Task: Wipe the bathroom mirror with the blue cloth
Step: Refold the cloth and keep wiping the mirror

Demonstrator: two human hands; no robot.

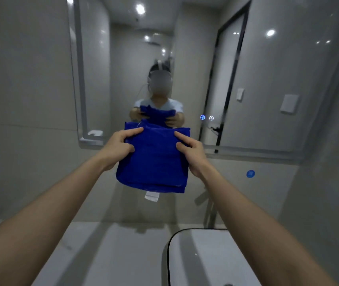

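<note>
1. Where the view begins, closest to the camera, a pale counter (106,254) carries a white washbasin (205,261) with a dark rim at the lower right.
2. Two bare forearms reach forward above the counter, one from each lower corner.
3. The left hand (119,146) pinches the upper left part of the blue cloth (154,162), with the thumb on the near face and the index finger stretched along the top fold.
4. The right hand (191,153) pinches the upper right part the same way, its index finger pointing inward along the top.
5. The blue cloth is folded in layers and hangs in the air between the two hands, above the counter and in front of the mirror's lower edge. A white label (151,196) dangles from its bottom edge.
6. Behind it, a blurred metal faucet (209,207) rises beside the washbasin, and a round blue sticker (250,174) sits on the wall under the mirror.
7. The bathroom mirror (267,79) covers the wall beyond, with two small lit icons (202,117) low on the glass. It reflects the person holding the cloth, a dark-framed door and ceiling lights.
</note>
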